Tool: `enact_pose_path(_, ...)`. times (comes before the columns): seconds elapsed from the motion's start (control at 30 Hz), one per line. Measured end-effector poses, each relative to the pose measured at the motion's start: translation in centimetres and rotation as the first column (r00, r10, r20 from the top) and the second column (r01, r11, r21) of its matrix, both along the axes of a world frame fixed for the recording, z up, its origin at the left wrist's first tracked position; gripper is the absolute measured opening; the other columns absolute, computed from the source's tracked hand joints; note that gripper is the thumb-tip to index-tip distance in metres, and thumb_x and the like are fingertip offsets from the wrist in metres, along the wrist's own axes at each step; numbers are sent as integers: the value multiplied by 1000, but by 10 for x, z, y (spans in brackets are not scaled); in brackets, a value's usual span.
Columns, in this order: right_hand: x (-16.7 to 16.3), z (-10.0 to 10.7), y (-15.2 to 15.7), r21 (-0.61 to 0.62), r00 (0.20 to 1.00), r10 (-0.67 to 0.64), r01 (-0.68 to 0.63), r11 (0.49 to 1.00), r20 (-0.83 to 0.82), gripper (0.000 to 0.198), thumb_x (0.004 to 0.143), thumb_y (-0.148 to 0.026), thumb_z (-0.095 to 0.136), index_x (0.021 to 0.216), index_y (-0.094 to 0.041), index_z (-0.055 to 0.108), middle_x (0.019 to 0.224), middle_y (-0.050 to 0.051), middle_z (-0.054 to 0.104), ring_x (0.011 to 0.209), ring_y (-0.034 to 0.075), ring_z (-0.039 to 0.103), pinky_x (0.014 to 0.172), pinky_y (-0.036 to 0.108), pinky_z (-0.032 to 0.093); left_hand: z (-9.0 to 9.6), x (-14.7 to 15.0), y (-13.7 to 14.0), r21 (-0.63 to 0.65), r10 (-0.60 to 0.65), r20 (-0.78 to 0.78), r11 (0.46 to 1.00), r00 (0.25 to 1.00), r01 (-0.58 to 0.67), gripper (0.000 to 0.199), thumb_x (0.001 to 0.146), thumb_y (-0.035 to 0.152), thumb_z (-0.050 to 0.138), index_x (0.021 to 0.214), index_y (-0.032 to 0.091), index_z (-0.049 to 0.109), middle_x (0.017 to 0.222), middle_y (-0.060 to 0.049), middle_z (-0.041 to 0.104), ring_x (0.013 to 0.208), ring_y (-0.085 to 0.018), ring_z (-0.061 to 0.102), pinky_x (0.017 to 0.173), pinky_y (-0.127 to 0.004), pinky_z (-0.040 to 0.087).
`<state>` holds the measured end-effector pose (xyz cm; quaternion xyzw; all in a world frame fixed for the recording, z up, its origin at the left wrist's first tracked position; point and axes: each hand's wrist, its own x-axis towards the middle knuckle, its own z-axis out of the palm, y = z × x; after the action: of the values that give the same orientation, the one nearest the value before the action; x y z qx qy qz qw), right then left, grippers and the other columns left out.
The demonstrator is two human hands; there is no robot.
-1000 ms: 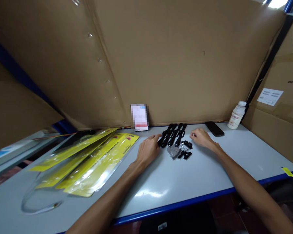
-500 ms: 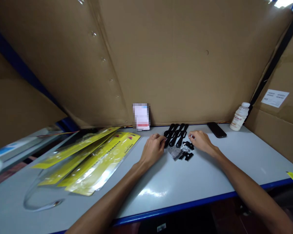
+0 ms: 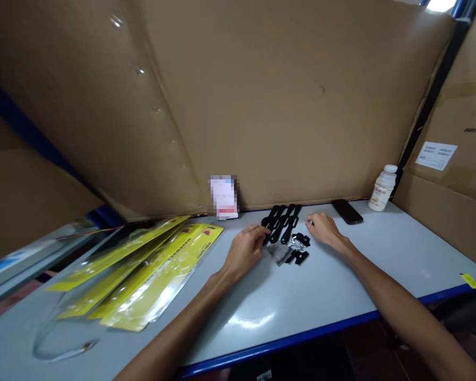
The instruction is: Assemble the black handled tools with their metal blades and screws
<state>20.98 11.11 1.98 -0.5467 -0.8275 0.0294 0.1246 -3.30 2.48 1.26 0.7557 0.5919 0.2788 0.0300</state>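
Note:
Several long black plastic handled pieces [image 3: 289, 228] lie side by side near the back of the table. My left hand [image 3: 246, 246] rests at their left side, its curled fingertips against the leftmost one; what is pinched there is hidden. To their right is my right hand [image 3: 322, 228], fingers drawn together, with their contents too small to make out. Between the hands, in front of the black pieces, are a grey flat item [image 3: 280, 255], a shiny clear packet with a black part [image 3: 300, 241], and small black notched plates [image 3: 300, 257].
Yellow cards in clear plastic packaging [image 3: 154, 286] fan out at the left, with a pale cable [image 3: 59, 355] beside them. A blurred-out upright item [image 3: 223, 197] leans on the cardboard wall [image 3: 262, 106]. A black phone [image 3: 347, 211] and a white bottle [image 3: 382, 189] stand at the right.
The view has shifted slightly, so the table's contents sit a little further left. Both hands stay beside the black pieces, with little visible movement.

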Motion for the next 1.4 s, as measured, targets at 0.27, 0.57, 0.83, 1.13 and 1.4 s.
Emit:
enact_pose_path(0.27, 4, 2, 4, -20, 999, -25, 24, 999, -44, 29, 96, -25, 47, 104, -19, 74, 102, 14, 74, 97, 26, 69, 75, 28, 43, 17, 55, 30, -178, 18, -365, 980, 931, -89, 30, 93, 17, 45, 119, 17, 61, 112, -14, 71, 108, -27, 65, 85, -34, 48)
enact_pose_path(0.57, 6, 1, 6, -247, 961, 245, -270, 931, -129, 34, 81, -43, 72, 109, -23, 71, 94, 3, 74, 80, 17, 66, 62, 22, 39, 13, 83, 68, -280, 55, -417, 942, 907, -186, 39, 89, 16, 48, 128, 16, 50, 116, -20, 69, 109, -33, 67, 83, -39, 50)
enact_pose_path(0.83, 4, 10, 0, -373, 973, 212, -229, 899, -86, 22, 77, -35, 77, 93, -21, 71, 88, 3, 73, 77, 17, 64, 60, 23, 38, 16, 86, 78, -333, 42, -373, 927, 927, -176, 49, 82, 10, 52, 131, 11, 45, 110, -22, 70, 102, -34, 69, 75, -35, 49)
enact_pose_path(1.13, -6, 19, -22, -118, 999, 47, -47, 992, 0, 25, 94, -30, 57, 110, -15, 69, 113, 17, 70, 105, 30, 65, 80, 34, 46, 31, 36, 58, -264, 37, 273, 964, 961, 38, 69, 79, 14, 49, 147, 12, 39, 70, 0, 62, 56, -15, 56, 56, -26, 43)
enact_pose_path(1.4, -42, -2, -62, 29, 926, 378, -378, 925, -8, 51, 86, -57, 67, 108, -11, 70, 113, 20, 62, 111, 35, 54, 87, 44, 47, 22, -4, 1, -407, 309, 868, 891, 389, 201, 35, 68, 23, 64, 100, 12, 60, 61, 5, 50, 41, -4, 31, 35, -15, 16)
